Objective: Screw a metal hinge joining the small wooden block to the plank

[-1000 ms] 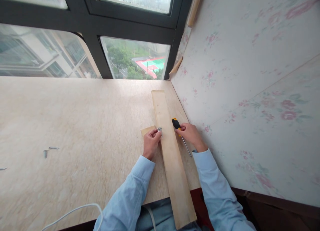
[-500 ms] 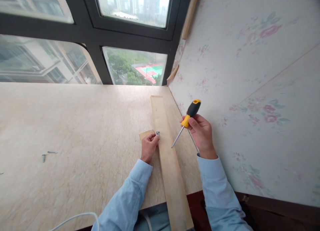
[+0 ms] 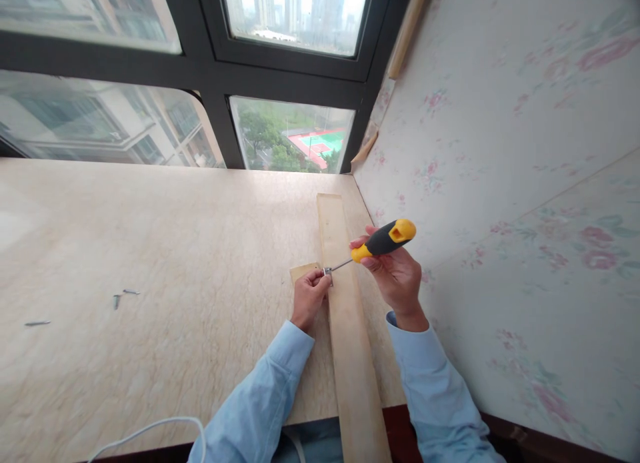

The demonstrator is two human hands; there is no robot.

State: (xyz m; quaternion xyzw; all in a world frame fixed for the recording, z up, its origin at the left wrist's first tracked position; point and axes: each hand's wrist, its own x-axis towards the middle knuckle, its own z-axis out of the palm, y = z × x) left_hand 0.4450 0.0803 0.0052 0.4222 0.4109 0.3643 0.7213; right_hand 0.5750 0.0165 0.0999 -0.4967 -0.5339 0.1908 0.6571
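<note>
My right hand [image 3: 397, 276] grips a screwdriver [image 3: 383, 241] with a black and yellow handle. The screwdriver slants down to the left, and its tip meets a small silver metal piece [image 3: 328, 272] at the plank's left edge. My left hand [image 3: 309, 296] pinches that metal piece between thumb and fingers; whether it is a bracket or a screw with a plate is too small to tell. A long pale wooden plank [image 3: 353, 343] lies under both hands, running away from me. Beside it, partly behind my left fingers, is a short wooden piece [image 3: 301, 271].
Several loose screws lie to the left on the marble-patterned sill, among them a screw [image 3: 117, 301] and another farther left [image 3: 37, 323]. A white cable [image 3: 165, 421] curves at the front edge. A flower-papered wall [image 3: 500, 249] rises close on the right, and a dark window frame [image 3: 280, 79] stands behind.
My right hand has tipped the screwdriver flatter and brought its tip left onto the metal piece. My left hand keeps its pinch. The view has shifted slightly left.
</note>
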